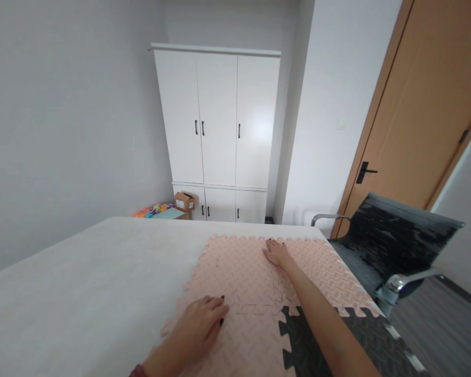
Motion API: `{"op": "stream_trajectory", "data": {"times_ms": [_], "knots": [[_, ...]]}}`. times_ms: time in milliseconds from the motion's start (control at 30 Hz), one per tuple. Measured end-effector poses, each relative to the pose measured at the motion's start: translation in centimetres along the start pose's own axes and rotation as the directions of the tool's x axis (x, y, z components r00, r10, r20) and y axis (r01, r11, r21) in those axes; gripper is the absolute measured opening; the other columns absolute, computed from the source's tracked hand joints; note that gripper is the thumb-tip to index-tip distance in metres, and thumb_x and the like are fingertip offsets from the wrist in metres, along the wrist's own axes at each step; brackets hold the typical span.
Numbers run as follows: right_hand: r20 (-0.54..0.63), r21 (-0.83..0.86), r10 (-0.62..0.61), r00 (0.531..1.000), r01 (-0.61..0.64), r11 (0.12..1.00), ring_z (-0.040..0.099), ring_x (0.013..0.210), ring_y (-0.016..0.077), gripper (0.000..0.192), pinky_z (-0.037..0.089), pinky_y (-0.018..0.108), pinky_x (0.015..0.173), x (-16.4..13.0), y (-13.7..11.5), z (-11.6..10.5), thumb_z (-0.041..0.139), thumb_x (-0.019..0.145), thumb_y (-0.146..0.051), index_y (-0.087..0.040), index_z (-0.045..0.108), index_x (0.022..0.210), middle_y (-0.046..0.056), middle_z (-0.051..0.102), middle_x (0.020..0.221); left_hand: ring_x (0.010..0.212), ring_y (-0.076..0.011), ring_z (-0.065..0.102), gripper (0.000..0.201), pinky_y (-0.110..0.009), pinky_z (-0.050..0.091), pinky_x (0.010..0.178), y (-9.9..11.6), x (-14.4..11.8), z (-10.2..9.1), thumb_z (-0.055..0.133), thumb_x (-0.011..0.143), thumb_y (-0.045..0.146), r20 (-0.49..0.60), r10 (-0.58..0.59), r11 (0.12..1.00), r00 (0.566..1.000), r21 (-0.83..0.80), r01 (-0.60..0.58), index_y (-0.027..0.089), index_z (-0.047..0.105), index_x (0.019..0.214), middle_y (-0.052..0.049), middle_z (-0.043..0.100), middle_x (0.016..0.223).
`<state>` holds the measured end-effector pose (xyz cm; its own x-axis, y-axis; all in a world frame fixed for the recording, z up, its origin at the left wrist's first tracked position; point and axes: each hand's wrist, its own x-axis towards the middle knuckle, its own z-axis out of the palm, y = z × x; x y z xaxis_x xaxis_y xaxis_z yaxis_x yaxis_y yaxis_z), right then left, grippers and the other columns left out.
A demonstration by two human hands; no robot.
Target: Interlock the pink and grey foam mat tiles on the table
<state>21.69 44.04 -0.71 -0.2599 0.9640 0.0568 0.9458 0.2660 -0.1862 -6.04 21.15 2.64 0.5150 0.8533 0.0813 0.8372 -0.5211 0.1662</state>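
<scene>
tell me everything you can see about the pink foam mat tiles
The pink foam mat tiles lie flat on the white table, joined by toothed jigsaw edges into one sheet. The surface looks like soft foam embossed with a woven, tread-like pattern. Seams between the tiles show faintly. At the near right corner a dark grey tile of the same kind interlocks with them. The left hand presses palm down on the near part; the right hand rests flat near the far edge.

We see even, bright indoor light, soft shadows, mild glare on the white cabinet [235, 120] doors; wide-angle bending tilts the door [427, 115] at the right edge; focus slightly soft.
</scene>
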Motion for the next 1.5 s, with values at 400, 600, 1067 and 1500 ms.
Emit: {"op": "stream_trajectory", "data": {"times_ms": [400,600,1067,1500], "knots": [[0.082,0.035,-0.253,0.964,0.251,0.967,0.020,0.139,0.0146,0.053,0.011,0.045,0.116,-16.2,-0.2,-4.0,0.023,0.095,-0.035,-0.019,0.029,0.146,0.004,0.024,0.149,0.125,-0.0240,0.045,0.045,-0.044,0.035,0.107,-0.4,-0.7,1.3,0.031,0.089,0.024,0.002,-0.025,0.997,1.000,0.074,0.025,0.025,0.052,0.129,-0.003,0.048,0.137],[0.122,0.073,-0.292,0.949,0.284,0.956,0.024,0.138,0.0146,0.055,0.015,0.048,0.115,-21.8,-1.0,-3.2,0.018,0.097,-0.044,-0.022,0.031,0.145,0.002,0.028,0.147,0.132,-0.0233,0.038,0.050,-0.042,0.031,0.111,-0.1,-1.3,2.1,0.031,0.087,0.023,-0.008,-0.047,0.996,0.999,0.070,0.047,0.022,0.047,0.135,-0.004,0.040,0.143],[-0.142,0.086,0.137,0.980,-0.125,0.988,0.023,0.139,0.0194,0.061,0.019,0.034,0.116,-24.0,12.2,-4.5,0.033,0.090,-0.031,-0.003,0.030,0.144,0.015,0.023,0.148,0.126,-0.0211,0.043,0.045,-0.042,0.031,0.109,-7.7,-1.7,1.2,0.043,0.091,0.032,-0.234,-0.347,0.937,0.908,-0.122,0.326,0.008,0.045,0.130,-0.015,0.043,0.138],[-0.253,0.097,0.430,0.867,-0.419,0.903,0.055,0.109,0.0212,0.044,0.038,0.034,0.098,-26.0,19.9,-2.3,0.041,0.090,-0.028,-0.006,0.050,0.127,0.017,0.059,0.113,0.112,-0.0200,0.054,0.036,-0.043,0.042,0.099,-8.1,1.0,1.5,0.042,0.094,0.034,-0.196,-0.622,0.777,0.758,-0.279,0.565,0.011,0.052,0.119,-0.012,0.057,0.118]]}}
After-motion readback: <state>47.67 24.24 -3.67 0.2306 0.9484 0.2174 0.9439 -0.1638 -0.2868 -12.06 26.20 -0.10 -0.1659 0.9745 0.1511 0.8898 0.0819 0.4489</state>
